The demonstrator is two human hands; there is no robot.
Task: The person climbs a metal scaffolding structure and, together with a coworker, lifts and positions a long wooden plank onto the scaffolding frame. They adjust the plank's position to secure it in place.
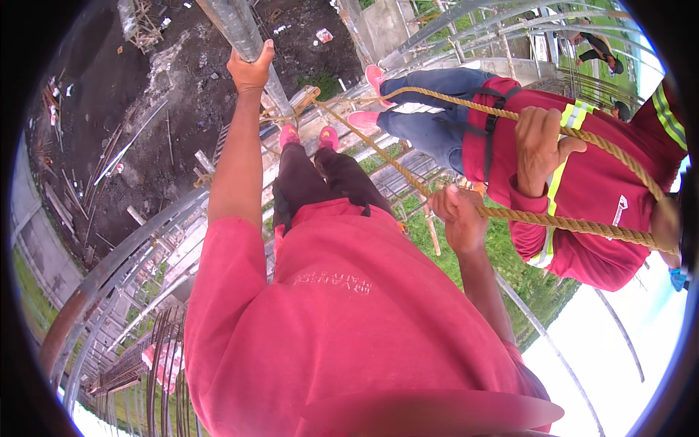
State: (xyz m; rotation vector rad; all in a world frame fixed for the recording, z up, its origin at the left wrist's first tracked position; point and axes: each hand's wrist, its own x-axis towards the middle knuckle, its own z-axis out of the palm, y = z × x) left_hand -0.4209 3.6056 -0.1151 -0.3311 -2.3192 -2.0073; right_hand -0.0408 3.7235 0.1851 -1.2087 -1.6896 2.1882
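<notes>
The rope [539, 218] is to the right of the metal pole [227, 23], one strand slanting from near the pole's lower part to the right hand [464, 220], whose fingers are closed round it; the left hand [250, 71] grips the pole itself, fingers wrapped about it; farther right of the pole, a co-worker's hand [537, 146] is curled at another strand; the step in hand looks like hauling or steadying the rope while braced on the pole; the next move probably calls for a firm right-hand grip, matched to the co-worker's pull.
</notes>
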